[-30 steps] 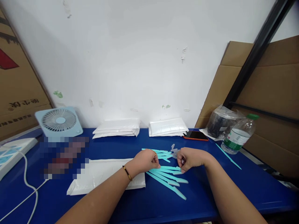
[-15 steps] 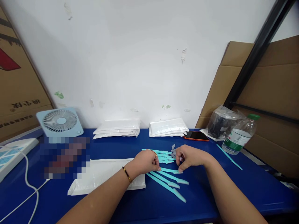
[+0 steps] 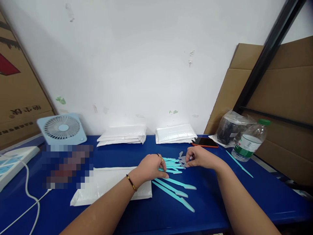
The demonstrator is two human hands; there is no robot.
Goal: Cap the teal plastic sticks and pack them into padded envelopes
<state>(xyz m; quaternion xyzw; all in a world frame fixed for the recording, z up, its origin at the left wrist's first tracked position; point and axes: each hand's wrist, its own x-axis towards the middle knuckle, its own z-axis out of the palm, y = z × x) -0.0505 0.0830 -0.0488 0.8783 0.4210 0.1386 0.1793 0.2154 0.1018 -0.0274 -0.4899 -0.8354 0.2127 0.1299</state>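
Observation:
My left hand [image 3: 156,168] pinches the handle of a teal eyebrow razor [image 3: 174,172], its blade end pointing right. Just behind it, several more teal razors [image 3: 171,162] lie in a loose heap, partly hidden by the fingers. My right hand [image 3: 195,157] is closed in a pinch at a small pile of translucent grey blade covers [image 3: 182,160]; its fingertips seem to grip one cover, mostly hidden. Toward the front, three razors with pale tips [image 3: 179,193] are fanned out on the blue table, their handle ends near my left hand.
A white bubble mailer [image 3: 110,182] lies under my left forearm. Two mailer stacks [image 3: 122,135] [image 3: 176,133] rest by the wall, beside a phone [image 3: 205,142]. Right stand a bottle [image 3: 249,143], a bagged dark object [image 3: 227,130] and a lone razor [image 3: 239,164]. Left are a fan [image 3: 63,129] and power strip [image 3: 17,163].
My right hand has moved away from a razor's tip, back to the blade covers. The razor in my left hand has shifted up toward the heap.

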